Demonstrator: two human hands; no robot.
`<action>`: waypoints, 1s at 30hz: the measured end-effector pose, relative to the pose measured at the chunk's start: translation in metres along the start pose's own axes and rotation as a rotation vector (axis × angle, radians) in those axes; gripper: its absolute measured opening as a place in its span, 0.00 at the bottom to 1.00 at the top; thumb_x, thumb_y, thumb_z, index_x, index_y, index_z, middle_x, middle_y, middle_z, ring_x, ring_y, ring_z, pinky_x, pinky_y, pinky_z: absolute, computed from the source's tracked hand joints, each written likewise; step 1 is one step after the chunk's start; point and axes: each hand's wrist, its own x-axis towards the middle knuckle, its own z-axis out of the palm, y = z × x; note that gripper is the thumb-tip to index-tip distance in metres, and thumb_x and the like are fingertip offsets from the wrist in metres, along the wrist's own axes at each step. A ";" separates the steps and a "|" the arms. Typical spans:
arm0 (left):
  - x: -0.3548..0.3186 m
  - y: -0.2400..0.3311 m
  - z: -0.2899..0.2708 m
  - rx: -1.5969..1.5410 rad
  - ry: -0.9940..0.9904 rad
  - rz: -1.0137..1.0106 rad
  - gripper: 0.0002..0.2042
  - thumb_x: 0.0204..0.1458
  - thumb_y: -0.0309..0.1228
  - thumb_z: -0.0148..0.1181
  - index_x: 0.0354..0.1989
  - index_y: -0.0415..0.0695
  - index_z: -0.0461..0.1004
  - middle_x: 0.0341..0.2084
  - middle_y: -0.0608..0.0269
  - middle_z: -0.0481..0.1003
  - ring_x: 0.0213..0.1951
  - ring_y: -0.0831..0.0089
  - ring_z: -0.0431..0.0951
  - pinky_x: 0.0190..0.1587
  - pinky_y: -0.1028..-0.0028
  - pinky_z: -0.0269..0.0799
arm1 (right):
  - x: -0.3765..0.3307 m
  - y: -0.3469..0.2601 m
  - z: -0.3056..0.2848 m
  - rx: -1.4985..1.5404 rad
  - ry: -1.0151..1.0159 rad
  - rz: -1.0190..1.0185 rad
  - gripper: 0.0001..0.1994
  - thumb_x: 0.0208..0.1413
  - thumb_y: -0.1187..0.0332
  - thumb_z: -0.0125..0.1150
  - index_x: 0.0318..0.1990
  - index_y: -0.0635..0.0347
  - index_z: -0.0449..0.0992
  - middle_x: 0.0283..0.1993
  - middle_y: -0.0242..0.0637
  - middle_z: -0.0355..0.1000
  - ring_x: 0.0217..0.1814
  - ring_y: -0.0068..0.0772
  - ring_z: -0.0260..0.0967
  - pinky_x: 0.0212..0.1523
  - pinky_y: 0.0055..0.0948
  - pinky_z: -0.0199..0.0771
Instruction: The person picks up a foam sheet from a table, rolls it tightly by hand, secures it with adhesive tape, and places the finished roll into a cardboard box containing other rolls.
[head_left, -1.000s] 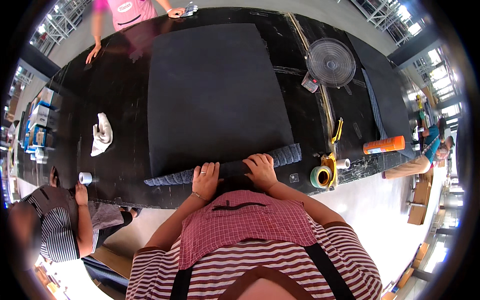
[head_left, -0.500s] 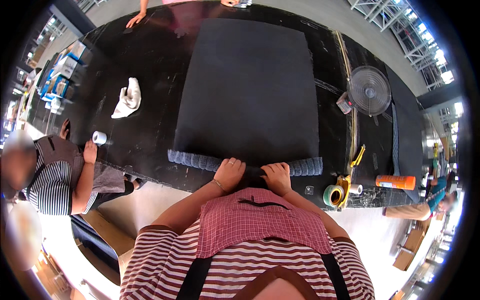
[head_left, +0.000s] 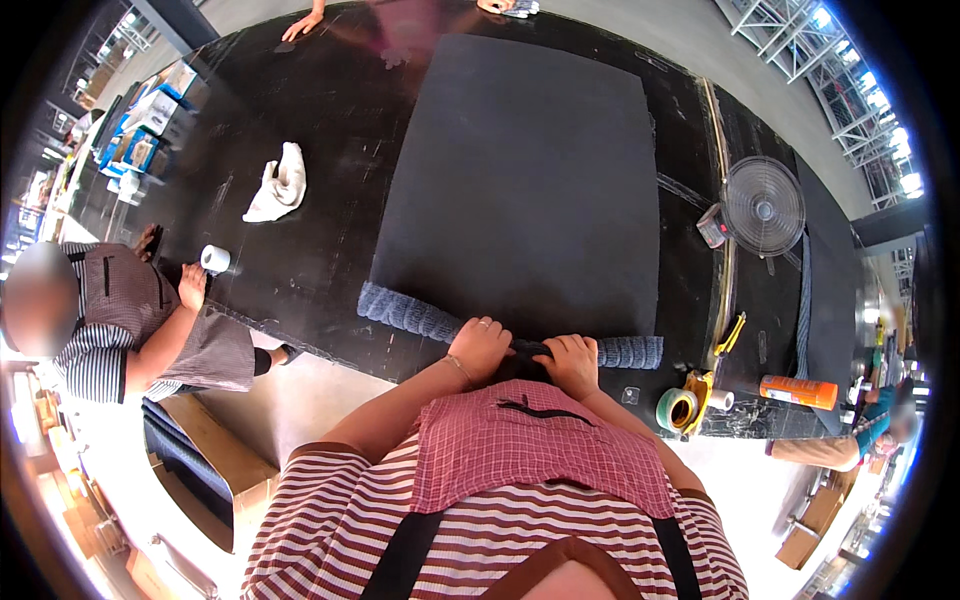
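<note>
A large dark mat lies flat, its smooth black side up. Its near edge is curled into a roll that shows a ribbed, grey-blue carpet face. My left hand grips this roll left of its middle, fingers curled over it. Close beside it, my right hand is closed round the roll too, with a small gap between the hands. The ribbed ends stick out past both hands. My thumbs and the roll's underside are hidden.
On the black table lie a white cloth, a white tape roll, a round fan grille, a yellow cutter, a tape dispenser and an orange can. A co-worker stands at left; another person's hand rests on the far edge.
The view has tilted a little, so the table's things appear shifted right. Both hands stay closed on the rolled edge. The co-worker at left has shifted slightly.
</note>
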 end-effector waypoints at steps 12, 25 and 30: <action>0.047 -0.008 -0.017 -0.148 -0.424 -0.324 0.17 0.60 0.48 0.58 0.44 0.47 0.73 0.33 0.50 0.82 0.40 0.52 0.84 0.43 0.55 0.78 | 0.035 0.011 -0.004 -0.037 -0.308 0.178 0.21 0.60 0.46 0.59 0.34 0.57 0.80 0.35 0.42 0.79 0.42 0.46 0.78 0.44 0.44 0.77; 0.060 0.003 -0.033 -0.138 -0.520 -0.417 0.27 0.57 0.57 0.60 0.45 0.41 0.73 0.36 0.47 0.83 0.44 0.49 0.83 0.47 0.55 0.77 | 0.034 0.020 -0.027 0.188 -0.255 0.276 0.21 0.60 0.46 0.59 0.38 0.58 0.81 0.45 0.43 0.78 0.48 0.47 0.74 0.51 0.44 0.74; 0.058 0.000 -0.029 -0.160 -0.475 -0.410 0.26 0.56 0.57 0.61 0.42 0.41 0.73 0.35 0.47 0.83 0.43 0.48 0.83 0.46 0.54 0.77 | 0.016 0.044 -0.069 -0.014 -0.295 0.277 0.24 0.60 0.44 0.59 0.43 0.58 0.81 0.50 0.41 0.76 0.57 0.45 0.71 0.64 0.48 0.65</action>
